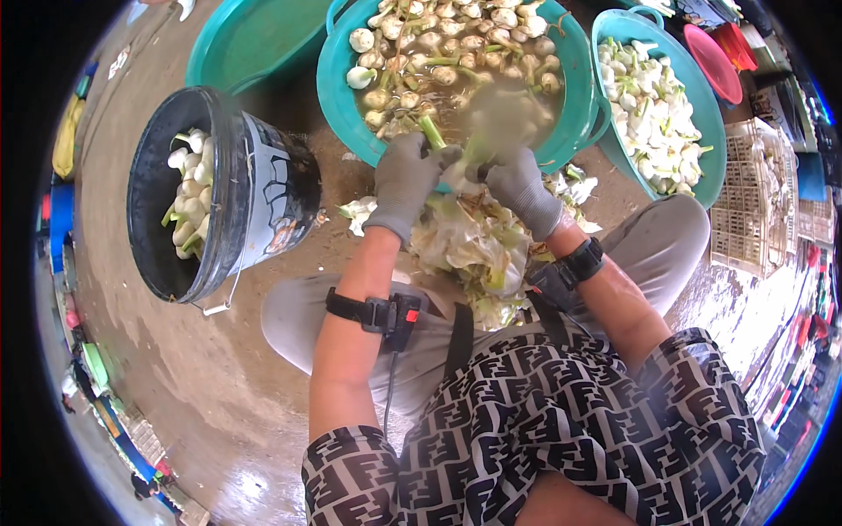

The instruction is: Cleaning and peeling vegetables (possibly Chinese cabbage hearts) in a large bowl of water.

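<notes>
My left hand (405,180), in a grey glove, is closed at the near rim of a teal basin (335,96). A cut green garlic stalk (431,131) pokes up from its fingers; the bulb itself is hidden. Beside it my right hand (522,186), also gloved, is closed with fingertips pointing toward the left. A blurred smudge covers the spot just beyond it, so what it grips cannot be made out. Garlic bulbs (445,75) with roots and stalks float in the basin's brown water. Below both hands lies a heap of pale peeled skins (478,241), between my knees.
At left stands a black bucket (281,175) with white garlic bulbs inside. A second teal tub (254,39) sits behind it. To the right, another teal basin (709,131) holds peeled bulbs. Beyond that are a pink bowl (712,66) and a plastic crate (745,202).
</notes>
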A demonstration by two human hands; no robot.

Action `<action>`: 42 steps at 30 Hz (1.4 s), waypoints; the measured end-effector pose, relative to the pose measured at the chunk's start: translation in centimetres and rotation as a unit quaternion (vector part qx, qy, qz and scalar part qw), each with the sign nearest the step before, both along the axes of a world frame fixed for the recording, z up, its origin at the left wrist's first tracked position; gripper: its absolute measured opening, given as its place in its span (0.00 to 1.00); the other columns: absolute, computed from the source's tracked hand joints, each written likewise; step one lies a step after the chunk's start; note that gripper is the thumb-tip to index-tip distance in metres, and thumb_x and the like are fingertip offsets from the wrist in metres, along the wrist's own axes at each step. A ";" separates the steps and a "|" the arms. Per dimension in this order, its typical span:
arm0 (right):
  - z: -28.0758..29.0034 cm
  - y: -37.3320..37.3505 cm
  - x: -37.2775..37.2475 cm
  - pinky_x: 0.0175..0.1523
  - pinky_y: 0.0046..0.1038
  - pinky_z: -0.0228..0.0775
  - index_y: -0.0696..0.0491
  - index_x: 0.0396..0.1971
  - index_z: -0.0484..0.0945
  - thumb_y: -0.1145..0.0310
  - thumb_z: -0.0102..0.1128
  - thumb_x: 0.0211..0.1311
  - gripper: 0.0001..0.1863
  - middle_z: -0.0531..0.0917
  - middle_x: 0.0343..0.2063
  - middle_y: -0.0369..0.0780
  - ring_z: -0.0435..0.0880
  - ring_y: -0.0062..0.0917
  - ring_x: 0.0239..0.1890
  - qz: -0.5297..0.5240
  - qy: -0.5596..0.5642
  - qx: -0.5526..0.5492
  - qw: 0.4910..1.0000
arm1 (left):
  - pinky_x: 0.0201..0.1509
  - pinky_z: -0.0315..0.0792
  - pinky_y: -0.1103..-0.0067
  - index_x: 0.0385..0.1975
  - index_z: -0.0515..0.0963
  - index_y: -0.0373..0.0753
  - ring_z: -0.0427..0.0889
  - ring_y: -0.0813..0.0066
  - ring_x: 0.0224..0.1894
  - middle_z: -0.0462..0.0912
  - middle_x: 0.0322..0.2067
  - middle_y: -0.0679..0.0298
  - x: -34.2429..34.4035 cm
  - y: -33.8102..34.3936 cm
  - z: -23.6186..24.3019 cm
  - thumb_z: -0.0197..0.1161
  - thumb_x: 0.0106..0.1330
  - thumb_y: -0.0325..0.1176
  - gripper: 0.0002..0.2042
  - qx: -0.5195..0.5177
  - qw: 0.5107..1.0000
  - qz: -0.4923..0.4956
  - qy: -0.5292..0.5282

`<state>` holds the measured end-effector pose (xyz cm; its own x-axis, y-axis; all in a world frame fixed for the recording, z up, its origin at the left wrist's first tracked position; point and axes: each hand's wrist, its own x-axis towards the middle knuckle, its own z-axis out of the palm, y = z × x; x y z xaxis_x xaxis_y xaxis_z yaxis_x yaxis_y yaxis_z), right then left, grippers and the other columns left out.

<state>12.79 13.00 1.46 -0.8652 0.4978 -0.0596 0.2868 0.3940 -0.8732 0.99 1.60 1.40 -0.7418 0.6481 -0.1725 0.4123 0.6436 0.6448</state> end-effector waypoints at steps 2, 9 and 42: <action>0.6 -0.2 0.1 0.34 0.30 0.68 0.58 0.23 0.76 0.74 0.58 0.41 0.07 0.78 0.24 0.46 0.78 0.36 0.27 -0.001 -0.011 -0.019 1.000 | 0.26 0.66 0.76 0.24 0.76 0.33 0.73 0.77 0.21 0.77 0.20 0.59 -0.3 -0.2 0.0 0.64 0.49 0.49 0.21 0.004 0.999 0.015 -0.042; 1.3 2.9 2.3 0.30 0.22 0.68 0.59 0.25 0.74 0.75 0.58 0.44 0.06 0.79 0.24 0.39 0.77 0.22 0.25 0.016 0.093 0.075 0.993 | 0.20 0.66 0.82 0.24 0.76 0.34 0.71 0.82 0.15 0.76 0.15 0.65 -0.3 -0.6 2.1 0.62 0.55 0.41 0.14 0.180 0.955 0.136 -0.195; -3.5 2.2 2.1 0.36 0.30 0.70 0.55 0.32 0.75 0.68 0.52 0.48 0.11 0.79 0.27 0.47 0.79 0.33 0.29 0.073 -0.210 -0.024 0.975 | 0.45 0.70 0.84 0.38 0.74 0.32 0.75 0.78 0.40 0.77 0.38 0.62 -1.5 -1.1 2.4 0.54 0.61 0.29 0.09 0.442 0.822 0.016 -0.359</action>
